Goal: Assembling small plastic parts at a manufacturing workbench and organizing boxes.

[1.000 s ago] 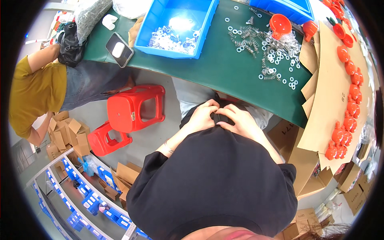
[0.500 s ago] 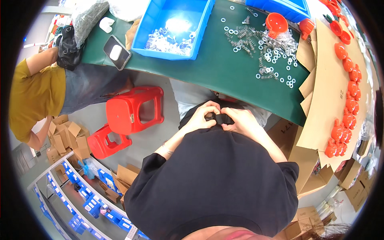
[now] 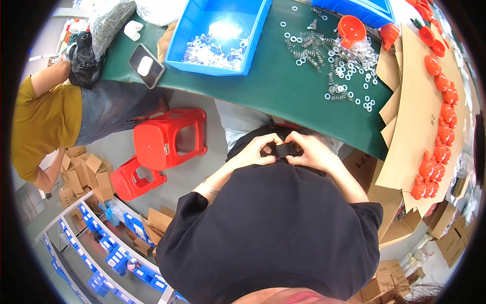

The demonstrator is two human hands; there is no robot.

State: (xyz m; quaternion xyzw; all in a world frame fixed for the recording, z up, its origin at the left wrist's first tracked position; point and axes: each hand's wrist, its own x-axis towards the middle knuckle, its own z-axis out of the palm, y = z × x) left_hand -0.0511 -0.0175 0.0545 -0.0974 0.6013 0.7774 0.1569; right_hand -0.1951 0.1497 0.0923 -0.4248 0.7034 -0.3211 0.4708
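Close to my waist, both hands pinch a small black strap-like piece with a blocky, buckle-like part (image 3: pixel 284 150). My left hand (image 3: pixel 257 151) has its thumb and fingers closed on the left end. From the other side my right hand (image 3: pixel 311 152) grips the right end, fingers curled. The fingertips of the two hands nearly meet above the piece. Its exact kind is hard to make out against my black shirt (image 3: pixel 268 228). Both hands are just off the near edge of the green table (image 3: pixel 243 91), touching nothing on it.
On the table are a blue bin (image 3: pixel 207 70) of small clear parts, springs (image 3: pixel 309 48), white washers (image 3: pixel 349 76), a red cup-like part (image 3: pixel 351 29) and a phone (image 3: pixel 147 66). Cardboard (image 3: pixel 405 126) with red parts stands right. Red stools (image 3: pixel 152 144) and a person (image 3: pixel 48 121) are left.
My hands have shifted slightly and the fingers have regripped. The black piece now shows more fully between them. Things on the table have stayed put.
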